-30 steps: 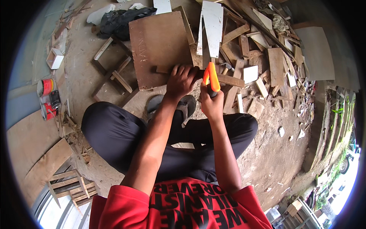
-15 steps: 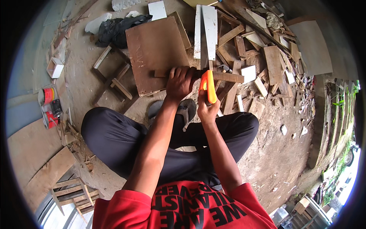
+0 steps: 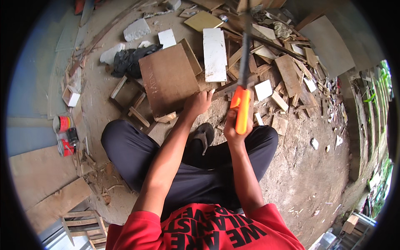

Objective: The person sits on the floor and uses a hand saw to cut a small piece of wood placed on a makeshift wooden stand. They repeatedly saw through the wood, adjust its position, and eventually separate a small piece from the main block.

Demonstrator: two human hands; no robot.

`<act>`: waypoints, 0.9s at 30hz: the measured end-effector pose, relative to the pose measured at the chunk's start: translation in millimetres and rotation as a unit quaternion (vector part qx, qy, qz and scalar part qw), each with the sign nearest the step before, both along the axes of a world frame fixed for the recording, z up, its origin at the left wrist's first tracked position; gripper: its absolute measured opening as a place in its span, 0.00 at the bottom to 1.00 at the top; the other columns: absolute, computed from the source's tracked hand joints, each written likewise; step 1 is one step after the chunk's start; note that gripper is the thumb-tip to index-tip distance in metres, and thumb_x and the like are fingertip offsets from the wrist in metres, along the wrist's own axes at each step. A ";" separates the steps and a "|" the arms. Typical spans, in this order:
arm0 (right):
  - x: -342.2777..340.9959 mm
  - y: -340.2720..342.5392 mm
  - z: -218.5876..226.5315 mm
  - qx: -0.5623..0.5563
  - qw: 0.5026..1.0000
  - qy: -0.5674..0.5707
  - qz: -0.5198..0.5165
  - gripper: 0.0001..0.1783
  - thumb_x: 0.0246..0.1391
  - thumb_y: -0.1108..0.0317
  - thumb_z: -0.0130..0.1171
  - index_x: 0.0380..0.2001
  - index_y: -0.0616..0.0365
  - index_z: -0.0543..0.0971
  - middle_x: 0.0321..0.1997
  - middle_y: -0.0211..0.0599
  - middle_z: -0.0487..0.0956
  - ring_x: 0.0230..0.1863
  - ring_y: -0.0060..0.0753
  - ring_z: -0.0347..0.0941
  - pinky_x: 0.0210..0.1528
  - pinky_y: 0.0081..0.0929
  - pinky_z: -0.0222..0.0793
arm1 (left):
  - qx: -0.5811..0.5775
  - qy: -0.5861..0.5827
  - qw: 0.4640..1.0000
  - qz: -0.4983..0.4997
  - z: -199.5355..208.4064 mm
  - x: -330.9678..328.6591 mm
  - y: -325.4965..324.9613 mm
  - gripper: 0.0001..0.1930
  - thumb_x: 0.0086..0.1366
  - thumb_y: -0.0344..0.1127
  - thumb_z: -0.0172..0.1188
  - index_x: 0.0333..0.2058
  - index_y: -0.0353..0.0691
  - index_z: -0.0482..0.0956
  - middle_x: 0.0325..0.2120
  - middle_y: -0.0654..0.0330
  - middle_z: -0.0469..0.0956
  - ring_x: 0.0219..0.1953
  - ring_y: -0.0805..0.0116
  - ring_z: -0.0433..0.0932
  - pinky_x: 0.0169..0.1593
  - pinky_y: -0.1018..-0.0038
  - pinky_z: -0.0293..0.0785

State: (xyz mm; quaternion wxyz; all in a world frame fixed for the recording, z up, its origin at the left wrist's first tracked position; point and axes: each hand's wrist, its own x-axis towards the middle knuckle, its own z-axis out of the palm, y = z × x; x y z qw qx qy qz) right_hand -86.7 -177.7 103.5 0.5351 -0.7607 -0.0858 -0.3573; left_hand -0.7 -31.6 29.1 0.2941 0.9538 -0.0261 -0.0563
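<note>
r. hand [image 3: 231, 130]: fingers wrapped tight on the orange handle of the saw [image 3: 243, 109]; blade points away from the body, blurred, tip not visible at upper edge. l. hand [image 3: 199, 103]: fingers look closed on the wooden bar [image 3: 223, 88], which lies low in front of the legs, beside the brown board [image 3: 168, 77]; grip partly hidden. blade-to-bar contact: can't tell.

risks, as judged:
1. l. hand is bare & nr the blade line; if teeth skip on the bar, knuckles poss. cut.
2. bar held one-handed, no clamp seen; poss. roll or twist under side load, causing blade bind.
3. long blade nr scrap wood [image 3: 287, 71] & white plank [image 3: 215, 54]; a wide swing could snag & jerk the wrist.
4. r. knee [image 3: 266, 139] & sandal [image 3: 205, 139] sit close; a slip toward the body could reach them.
</note>
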 end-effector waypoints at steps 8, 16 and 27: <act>-28.2 -38.5 68.0 0.176 0.980 0.007 -0.096 0.08 0.66 0.70 0.56 0.39 0.66 0.78 0.32 0.30 0.78 0.27 0.15 0.69 0.29 0.17 0.65 | -0.335 0.205 0.919 -0.042 113.6 -12.9 3.1 0.29 0.76 0.56 0.41 0.34 0.33 0.78 0.22 0.58 0.80 0.17 0.69 0.76 0.25 0.66 0.75; -0.6 -41.2 110.9 0.379 0.922 0.060 -0.048 0.20 0.68 0.57 0.57 0.49 0.65 0.76 0.37 0.32 0.79 0.32 0.17 0.73 0.32 0.20 0.68 | -0.307 0.187 0.913 -0.195 201.5 -65.6 17.9 0.27 0.66 0.52 0.65 0.51 0.33 0.75 0.20 0.70 0.71 0.18 0.81 0.70 0.19 0.81 0.67; 13.1 -32.3 149.4 0.335 0.924 0.176 0.050 0.20 0.59 0.53 0.67 0.35 0.62 0.79 0.28 0.28 0.77 0.25 0.19 0.74 0.25 0.20 0.69 | -0.498 0.326 0.779 -0.199 192.8 -110.3 20.9 0.13 0.58 0.27 0.63 0.35 0.38 0.65 0.19 0.65 0.68 0.10 0.82 0.64 0.13 0.82 0.59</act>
